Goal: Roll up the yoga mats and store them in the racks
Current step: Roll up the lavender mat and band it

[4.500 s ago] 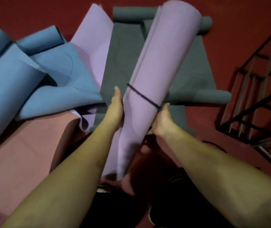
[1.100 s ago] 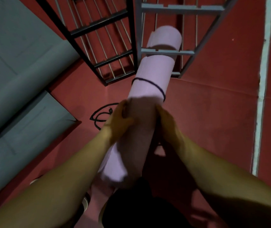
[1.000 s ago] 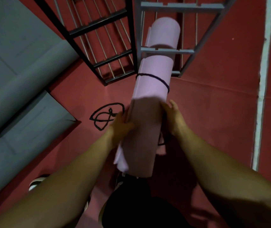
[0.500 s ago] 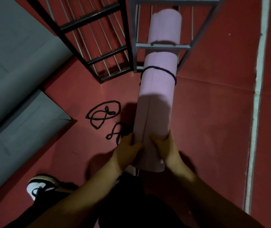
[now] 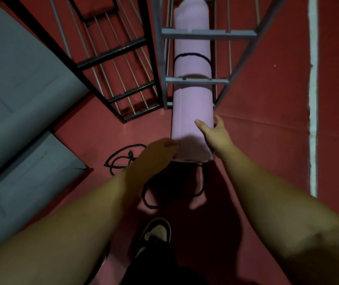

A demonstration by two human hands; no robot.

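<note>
The rolled pink yoga mat (image 5: 192, 99) lies lengthwise in the grey metal rack (image 5: 205, 33), its far end deep between the bars and its near end sticking out toward me. A black band (image 5: 193, 56) circles its middle, inside the rack. My right hand (image 5: 214, 136) grips the near end from the right, thumb on top. My left hand (image 5: 156, 155) holds the near end's lower left edge, with its fingers curled against the mat.
A black metal rack (image 5: 111, 54) stands left of the grey one. Grey mats (image 5: 20, 89) lie spread and partly rolled on the left. Loose black cords (image 5: 121, 159) lie on the red floor below the mat's end. A white floor line (image 5: 312, 79) runs on the right. My shoe (image 5: 156, 231) is below.
The pink mat has slid further into the grey rack; its band has passed inside the frame. My right hand moved up along the mat's right side.
</note>
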